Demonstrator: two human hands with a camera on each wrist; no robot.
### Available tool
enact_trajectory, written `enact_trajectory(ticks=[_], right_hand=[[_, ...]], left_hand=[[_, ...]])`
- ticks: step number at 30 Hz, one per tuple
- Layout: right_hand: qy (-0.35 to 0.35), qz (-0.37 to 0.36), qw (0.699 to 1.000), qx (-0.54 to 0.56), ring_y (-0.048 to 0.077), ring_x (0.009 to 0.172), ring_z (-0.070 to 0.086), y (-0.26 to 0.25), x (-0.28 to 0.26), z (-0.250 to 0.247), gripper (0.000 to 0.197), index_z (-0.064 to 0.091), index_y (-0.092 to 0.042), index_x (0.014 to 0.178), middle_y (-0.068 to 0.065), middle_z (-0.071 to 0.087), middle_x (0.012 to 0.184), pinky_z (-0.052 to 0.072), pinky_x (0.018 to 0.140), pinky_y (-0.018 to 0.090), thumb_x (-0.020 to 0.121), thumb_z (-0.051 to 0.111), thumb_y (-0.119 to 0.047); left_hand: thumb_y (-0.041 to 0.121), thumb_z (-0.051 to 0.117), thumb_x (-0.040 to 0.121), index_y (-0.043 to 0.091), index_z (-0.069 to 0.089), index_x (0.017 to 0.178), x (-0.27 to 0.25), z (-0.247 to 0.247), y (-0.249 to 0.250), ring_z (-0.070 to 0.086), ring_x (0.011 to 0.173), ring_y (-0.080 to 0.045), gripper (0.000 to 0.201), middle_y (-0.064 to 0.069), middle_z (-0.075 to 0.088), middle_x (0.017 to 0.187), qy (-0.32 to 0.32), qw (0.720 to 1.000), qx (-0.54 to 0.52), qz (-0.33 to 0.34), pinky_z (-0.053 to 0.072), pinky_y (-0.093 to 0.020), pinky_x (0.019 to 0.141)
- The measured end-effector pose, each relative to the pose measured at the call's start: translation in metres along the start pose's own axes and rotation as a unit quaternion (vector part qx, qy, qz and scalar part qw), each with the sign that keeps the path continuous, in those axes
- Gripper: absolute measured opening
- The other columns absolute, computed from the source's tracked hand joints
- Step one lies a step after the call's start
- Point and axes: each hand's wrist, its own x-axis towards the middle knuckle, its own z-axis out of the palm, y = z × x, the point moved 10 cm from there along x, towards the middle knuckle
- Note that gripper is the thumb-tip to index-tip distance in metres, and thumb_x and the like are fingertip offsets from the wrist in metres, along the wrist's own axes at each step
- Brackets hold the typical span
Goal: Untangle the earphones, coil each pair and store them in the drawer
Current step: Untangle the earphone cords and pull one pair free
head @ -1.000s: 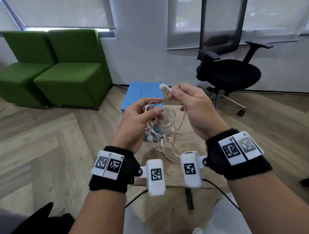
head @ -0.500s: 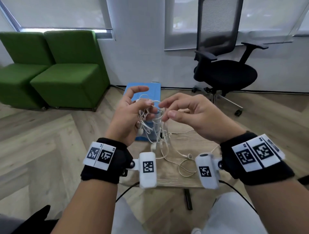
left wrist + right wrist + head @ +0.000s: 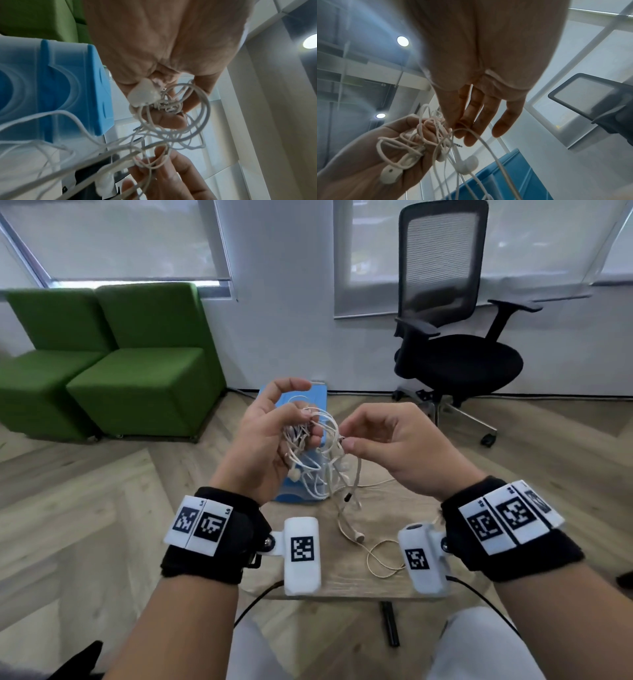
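Earphones sit bunched in our left hand above the table, while our right hand, its earbud dropped, now pinches a fresh strand, untangling unfinished.

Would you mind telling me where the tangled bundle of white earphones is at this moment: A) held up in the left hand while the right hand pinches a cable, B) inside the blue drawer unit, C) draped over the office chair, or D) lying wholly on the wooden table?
A: the left hand grips the earphone tangle above the table while the right hand pinches one cable at its edge.
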Motion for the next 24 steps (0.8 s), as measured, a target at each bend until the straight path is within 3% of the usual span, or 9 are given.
enact_trajectory(ticks=[3, 5, 8, 12, 16, 19, 22, 24], right_hand=[[0.03, -0.002, 0.999, -0.019, 0.03, 0.082, 0.073, -0.002, 0.001, -0.007, 0.004, 0.076, -0.007, 0.093, 0.012, 0.077, 0.087, 0.058, 0.085, 0.049, 0.09, 0.078, -0.005], [0.06, -0.002, 0.998, -0.023, 0.032, 0.08, 0.075, -0.005, 0.003, -0.015, 0.004, 0.077, -0.007, 0.09, 0.01, 0.078, 0.082, 0.061, 0.082, 0.047, 0.09, 0.076, -0.003], [0.109, -0.004, 0.994, -0.022, 0.029, 0.074, 0.076, -0.014, 0.002, -0.026, 0.006, 0.073, -0.003, 0.088, 0.012, 0.077, 0.076, 0.063, 0.077, 0.039, 0.092, 0.072, 0.0], [0.162, 0.009, 0.985, 0.062, 0.032, 0.072, 0.072, -0.028, 0.001, -0.04, 0.008, 0.063, 0.001, 0.091, 0.016, 0.072, 0.075, 0.061, 0.071, 0.039, 0.099, 0.062, 0.0], [0.187, 0.026, 0.968, 0.167, 0.037, 0.082, 0.072, -0.036, 0.0, -0.05, 0.009, 0.056, -0.009, 0.095, 0.012, 0.072, 0.08, 0.055, 0.077, 0.043, 0.103, 0.052, -0.01], [0.202, 0.016, 0.958, 0.203, 0.039, 0.093, 0.074, -0.042, 0.0, -0.055, 0.013, 0.053, -0.015, 0.095, 0.018, 0.072, 0.089, 0.054, 0.078, 0.04, 0.105, 0.046, -0.013], [0.218, 0.015, 0.947, 0.235, 0.037, 0.081, 0.072, -0.04, -0.003, -0.062, 0.018, 0.051, -0.016, 0.092, 0.011, 0.07, 0.077, 0.051, 0.073, 0.037, 0.106, 0.041, -0.013], [0.218, 0.015, 0.941, 0.259, 0.025, 0.067, 0.063, -0.037, -0.003, -0.064, 0.021, 0.051, -0.016, 0.089, 0.006, 0.058, 0.07, 0.051, 0.065, 0.033, 0.106, 0.04, -0.01]], left_hand=[[-0.006, 0.043, 0.095, 0.01, 0.06, 0.113, 0.001, 0.002, 0.0, 0.059, 0.061, -0.018, 0.03, -0.007, 0.059, 0.079, 0.0, 1.0, 0.014, -0.006, 0.055, -0.023, 0.057], [0.01, 0.053, 0.095, 0.009, 0.063, 0.11, 0.002, 0.005, -0.002, 0.057, 0.061, -0.017, 0.019, -0.007, 0.057, 0.079, -0.005, 0.999, 0.036, -0.01, 0.053, -0.024, 0.059], [0.028, 0.069, 0.088, 0.004, 0.069, 0.099, 0.003, 0.003, -0.006, 0.052, 0.059, -0.015, 0.026, -0.003, 0.054, 0.071, 0.01, 0.99, 0.143, 0.012, 0.05, -0.023, 0.058], [0.013, 0.081, 0.086, 0.003, 0.074, 0.089, -0.002, 0.006, -0.01, 0.051, 0.062, -0.016, 0.013, -0.008, 0.06, 0.071, -0.002, 0.961, 0.272, 0.043, 0.048, -0.025, 0.06], [0.007, 0.081, 0.084, 0.005, 0.076, 0.093, -0.005, 0.005, -0.016, 0.048, 0.058, -0.008, 0.01, 0.012, 0.056, 0.061, -0.014, 0.957, 0.287, 0.03, 0.045, -0.03, 0.063], [0.003, 0.08, 0.085, 0.005, 0.077, 0.094, -0.006, 0.008, -0.015, 0.044, 0.055, -0.006, 0.01, 0.013, 0.052, 0.058, -0.018, 0.955, 0.295, 0.037, 0.042, -0.029, 0.061], [0.008, 0.078, 0.089, 0.009, 0.078, 0.091, -0.005, 0.006, -0.011, 0.042, 0.055, -0.009, 0.002, 0.005, 0.053, 0.06, -0.008, 0.955, 0.293, 0.051, 0.036, -0.022, 0.053], [0.012, 0.076, 0.09, 0.014, 0.079, 0.088, -0.005, 0.005, -0.005, 0.047, 0.06, -0.011, 0.005, -0.001, 0.059, 0.066, 0.0, 0.952, 0.298, 0.063, 0.038, -0.018, 0.052]])
